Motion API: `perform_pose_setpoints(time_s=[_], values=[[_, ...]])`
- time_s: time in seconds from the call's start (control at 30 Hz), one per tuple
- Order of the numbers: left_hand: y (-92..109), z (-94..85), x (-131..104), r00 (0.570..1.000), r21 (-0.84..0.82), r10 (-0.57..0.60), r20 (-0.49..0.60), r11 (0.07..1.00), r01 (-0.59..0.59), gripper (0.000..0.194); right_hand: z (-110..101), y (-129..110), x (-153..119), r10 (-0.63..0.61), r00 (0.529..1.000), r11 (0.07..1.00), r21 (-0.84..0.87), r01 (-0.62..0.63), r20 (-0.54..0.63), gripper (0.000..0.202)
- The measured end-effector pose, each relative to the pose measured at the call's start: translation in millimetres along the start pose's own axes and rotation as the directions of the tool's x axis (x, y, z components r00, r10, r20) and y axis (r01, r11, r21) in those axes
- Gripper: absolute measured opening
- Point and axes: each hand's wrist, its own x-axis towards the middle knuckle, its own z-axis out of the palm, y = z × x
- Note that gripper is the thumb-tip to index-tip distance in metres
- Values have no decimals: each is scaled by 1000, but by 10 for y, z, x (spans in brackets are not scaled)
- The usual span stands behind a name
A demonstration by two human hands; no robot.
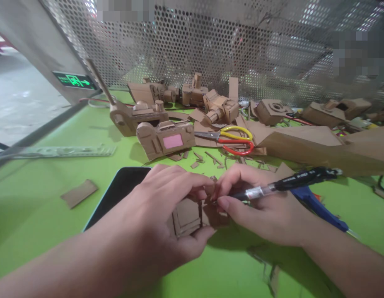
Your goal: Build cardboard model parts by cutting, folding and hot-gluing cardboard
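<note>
Layered cardboard block (pixel 188 217): it's sitting in the left hand (pixel 162 207), low and central over the green table (pixel 39 244)
Left-hand grip: fingers are curling over the top, thumb is bracing below, holding the block
Right hand (pixel 260 207): thumb and fingers are pinching a black pen (pixel 278 186), point aiming at the cardboard; whether it's touching, I can't tell
Phone (pixel 120 194): it's lying beyond the left forearm, partly covered
Cardboard camera (pixel 167 140): it's standing just ahead, showing a pink screen, scissors (pixel 221 135) lying beside it
Perforated panel (pixel 179 45): it's rising behind everything
</note>
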Motion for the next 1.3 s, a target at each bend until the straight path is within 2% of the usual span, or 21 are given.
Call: perform_pose_setpoints(time_s=[0.23,0.7,1.07,1.3], values=[[14,-26,18,1000,15,-13,-9,1000,13,25,8,-6,20,-10,1000,998,58,8,26,12],[7,0,-3,998,-16,-56,-24,998,56,29,28,24,17,50,996,984,169,-61,72,10],[-7,6,-5,998,-19,-57,-38,998,56,30,18,-26,40,-58,998,998,40,56,32,8],[2,-7,-21,998,-41,-58,-29,998,57,28,24,-21,33,-36,999,997,70,34,39,8]])
